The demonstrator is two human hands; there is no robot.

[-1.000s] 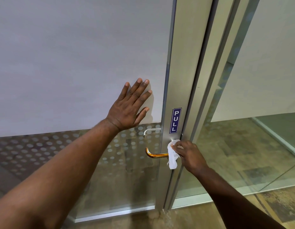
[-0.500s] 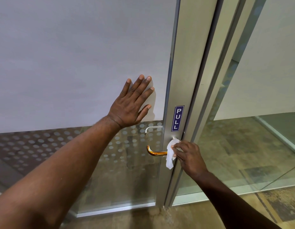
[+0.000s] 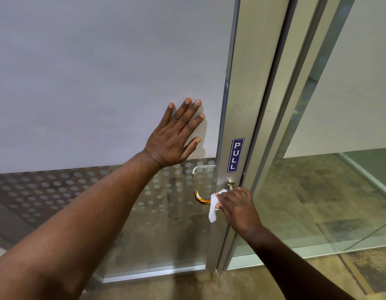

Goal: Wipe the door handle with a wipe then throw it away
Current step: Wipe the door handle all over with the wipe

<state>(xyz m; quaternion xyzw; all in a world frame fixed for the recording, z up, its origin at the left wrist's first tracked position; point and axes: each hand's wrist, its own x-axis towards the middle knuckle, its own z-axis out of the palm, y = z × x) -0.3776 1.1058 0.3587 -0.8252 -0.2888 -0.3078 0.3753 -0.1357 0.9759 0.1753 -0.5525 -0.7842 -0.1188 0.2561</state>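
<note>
A metal lever door handle (image 3: pixel 201 198) sticks out to the left from the aluminium door frame (image 3: pixel 248 105); its curved end shines amber. My right hand (image 3: pixel 237 207) is closed around the handle's shaft with a white wipe (image 3: pixel 213 207) pressed onto it, one end of the wipe hanging down. My left hand (image 3: pixel 177 135) lies flat on the frosted glass door (image 3: pixel 101 72), fingers spread, holding nothing. The handle's round base (image 3: pixel 231 183) shows just above my right hand.
A blue PULL sign (image 3: pixel 235 155) is stuck on the frame above the handle. A second handle (image 3: pixel 201 168) shows through the dotted glass on the far side. To the right stands a fixed glass panel (image 3: pixel 317 202). Brown floor (image 3: pixel 317 278) lies below.
My right hand with the wipe has slid a little left along the handle, uncovering the round base. My left hand stays flat on the glass.
</note>
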